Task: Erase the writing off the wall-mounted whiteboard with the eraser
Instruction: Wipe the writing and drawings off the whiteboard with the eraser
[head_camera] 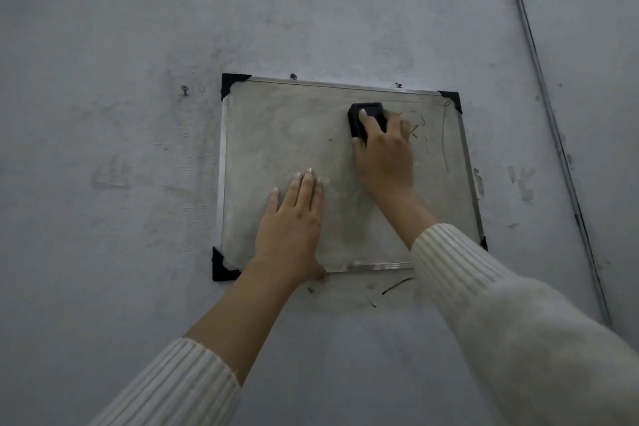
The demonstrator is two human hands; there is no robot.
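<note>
A small whiteboard [276,128] with a metal frame and black corner caps hangs on the grey wall. My right hand [385,156] presses a black eraser [366,116] against the board's upper right area. Faint marker strokes [444,145] show to the right of that hand, near the right frame edge. My left hand [290,218] lies flat on the board's lower middle, fingers together and pointing up, thumb hooked at the bottom frame. The left half of the board looks smudged but free of lines.
Grey scuffed wall [103,183] surrounds the board. A screw [185,90] sticks out to the upper left. A dark marker streak [397,285] sits on the wall below the board. A metal strip [553,135] runs diagonally down the wall at the right.
</note>
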